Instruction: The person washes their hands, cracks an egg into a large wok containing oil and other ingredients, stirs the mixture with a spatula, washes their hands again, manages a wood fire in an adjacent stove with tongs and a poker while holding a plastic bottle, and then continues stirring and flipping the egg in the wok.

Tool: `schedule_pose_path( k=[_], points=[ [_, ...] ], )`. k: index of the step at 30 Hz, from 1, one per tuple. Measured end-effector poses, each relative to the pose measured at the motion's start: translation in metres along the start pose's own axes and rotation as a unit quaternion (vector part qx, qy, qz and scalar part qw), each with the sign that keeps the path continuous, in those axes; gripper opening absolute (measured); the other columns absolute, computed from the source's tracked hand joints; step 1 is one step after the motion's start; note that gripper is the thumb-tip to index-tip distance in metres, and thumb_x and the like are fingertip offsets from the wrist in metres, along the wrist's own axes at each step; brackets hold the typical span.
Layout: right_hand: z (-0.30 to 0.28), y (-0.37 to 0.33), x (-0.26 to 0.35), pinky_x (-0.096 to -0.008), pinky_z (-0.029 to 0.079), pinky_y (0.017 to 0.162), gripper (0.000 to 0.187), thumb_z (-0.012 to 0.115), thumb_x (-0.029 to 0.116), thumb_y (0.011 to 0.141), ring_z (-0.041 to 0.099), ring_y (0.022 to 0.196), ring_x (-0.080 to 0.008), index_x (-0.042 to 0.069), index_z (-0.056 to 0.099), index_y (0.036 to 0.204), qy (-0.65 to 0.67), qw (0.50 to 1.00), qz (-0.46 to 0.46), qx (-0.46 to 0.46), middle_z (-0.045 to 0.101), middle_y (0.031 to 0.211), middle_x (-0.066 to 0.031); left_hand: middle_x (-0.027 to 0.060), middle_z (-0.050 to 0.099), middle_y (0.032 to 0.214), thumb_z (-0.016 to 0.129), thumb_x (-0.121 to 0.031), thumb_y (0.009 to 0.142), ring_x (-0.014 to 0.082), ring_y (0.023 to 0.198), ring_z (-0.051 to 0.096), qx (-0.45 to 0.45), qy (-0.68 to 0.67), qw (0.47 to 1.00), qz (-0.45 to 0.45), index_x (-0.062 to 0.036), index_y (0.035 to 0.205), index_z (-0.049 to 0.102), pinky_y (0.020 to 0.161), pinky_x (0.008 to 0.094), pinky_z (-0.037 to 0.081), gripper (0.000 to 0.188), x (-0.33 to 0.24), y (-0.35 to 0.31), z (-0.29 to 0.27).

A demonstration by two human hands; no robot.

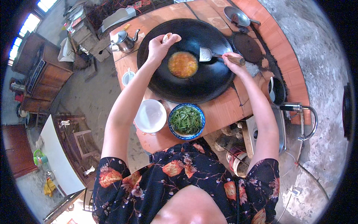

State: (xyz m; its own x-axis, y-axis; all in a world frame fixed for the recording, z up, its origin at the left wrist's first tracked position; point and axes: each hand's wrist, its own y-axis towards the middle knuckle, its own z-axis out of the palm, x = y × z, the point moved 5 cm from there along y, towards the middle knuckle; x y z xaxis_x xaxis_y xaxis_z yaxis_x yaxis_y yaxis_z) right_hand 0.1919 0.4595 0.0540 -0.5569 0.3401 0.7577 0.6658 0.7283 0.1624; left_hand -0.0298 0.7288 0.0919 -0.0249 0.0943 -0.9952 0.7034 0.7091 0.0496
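My left hand [159,46] is over the far left part of a large black wok [212,84]. Its fingers are closed on a pale, curved piece that looks like an eggshell [175,37]. My right hand [234,64] grips the wooden handle of a metal spatula [205,54], whose blade is over the inside of the wok. Pooled in the wok's bottom is an orange-yellow, soupy mixture [182,64] with reddish bits. Nearer me, a blue-rimmed bowl of cut green vegetables [187,119] stands beside a white bowl [150,116].
A metal kettle [125,41] and a small white cup [128,77] stand left of the wok. At the far right lies a metal ladle [237,16]. A dark pot [277,91] with a white spoon sits near a faucet [310,123] on the right.
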Motion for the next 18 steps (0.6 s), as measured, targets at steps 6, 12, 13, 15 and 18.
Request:
schedule_pose_path(
  k=[6,12,13,15,18],
  points=[
    [0.008,0.008,0.004,-0.026,0.05,0.071,0.015,0.066,0.02,0.081,0.063,0.077,-0.0101,0.007,0.067,0.089,-0.015,0.999,0.012,0.041,0.069,0.082,-0.0031,-0.0027,0.061,0.077,0.075,-0.035,0.079,0.0036,0.067,0.05,-0.002,-0.111,0.992,-0.061,-0.0029,0.09,0.068,0.06,0.0196,0.039,0.035,-0.005,-0.012,-0.006],
    [0.009,-0.006,0.042,-0.026,0.049,0.069,0.013,0.063,0.016,0.083,0.061,0.074,-0.0103,0.005,0.065,0.089,-0.046,0.995,-0.075,0.044,0.067,0.08,-0.0036,-0.0039,0.061,0.079,0.073,-0.036,0.08,0.0028,0.066,0.048,-0.016,-0.183,0.98,-0.075,-0.0051,0.09,0.069,0.057,0.0188,0.036,0.033,-0.01,-0.031,-0.008],
    [0.01,-0.009,0.047,-0.0261,0.048,0.069,0.013,0.063,0.016,0.083,0.061,0.074,-0.0106,0.005,0.065,0.089,-0.039,0.995,-0.079,0.043,0.066,0.079,-0.0039,-0.0041,0.061,0.079,0.073,-0.036,0.08,0.0031,0.066,0.049,-0.019,-0.19,0.978,-0.08,-0.0052,0.09,0.069,0.057,0.0188,0.036,0.033,-0.01,-0.033,-0.007],
    [0.012,-0.013,0.056,-0.0263,0.048,0.069,0.013,0.063,0.015,0.083,0.061,0.074,-0.0111,0.004,0.065,0.089,-0.023,0.995,-0.086,0.04,0.066,0.078,-0.0045,-0.0039,0.062,0.079,0.073,-0.036,0.08,0.0031,0.067,0.049,-0.02,-0.195,0.977,-0.084,-0.0053,0.091,0.069,0.057,0.0188,0.036,0.033,-0.011,-0.036,-0.007],
    [0.011,-0.018,0.062,-0.0261,0.048,0.068,0.014,0.063,0.015,0.083,0.06,0.073,-0.0107,0.003,0.065,0.089,-0.02,0.994,-0.101,0.024,0.066,0.077,-0.0046,-0.0036,0.062,0.079,0.073,-0.036,0.08,0.0031,0.067,0.049,-0.015,-0.208,0.974,-0.082,-0.0051,0.092,0.069,0.057,0.0189,0.036,0.033,-0.014,-0.043,-0.004]
  ],
)
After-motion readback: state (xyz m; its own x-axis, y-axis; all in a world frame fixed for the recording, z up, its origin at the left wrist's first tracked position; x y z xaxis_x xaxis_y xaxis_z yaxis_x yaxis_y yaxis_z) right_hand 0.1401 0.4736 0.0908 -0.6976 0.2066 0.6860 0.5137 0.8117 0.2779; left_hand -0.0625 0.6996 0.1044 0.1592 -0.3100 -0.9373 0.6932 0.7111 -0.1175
